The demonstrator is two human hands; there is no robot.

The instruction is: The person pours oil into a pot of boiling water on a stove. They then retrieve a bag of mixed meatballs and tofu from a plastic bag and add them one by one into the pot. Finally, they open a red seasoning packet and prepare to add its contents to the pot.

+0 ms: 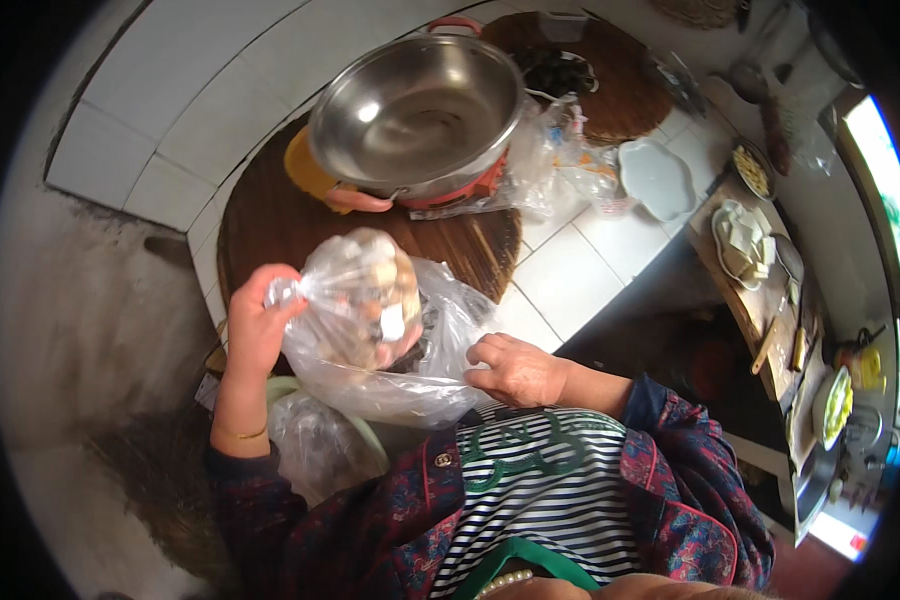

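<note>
My left hand [262,318] is closed round the gathered neck of a clear plastic bag [375,285]. Rounded brown and whitish pieces fill that bag; their kind I cannot make out. Below and behind it spreads a larger, open clear plastic bag [410,392], with something dark inside. The fingers of my right hand [515,370] pinch the right edge of this larger bag. The filled bag is held over the larger bag's mouth, in front of a round brown wooden lid [255,225].
A wide steel basin [420,120] stands on the wooden lid, beside crumpled plastic bags [535,165]. On the white tiles lies a pale scalloped plate [658,180]. To the right, a worktop holds a plate of white slices [742,245] and a knife [767,345].
</note>
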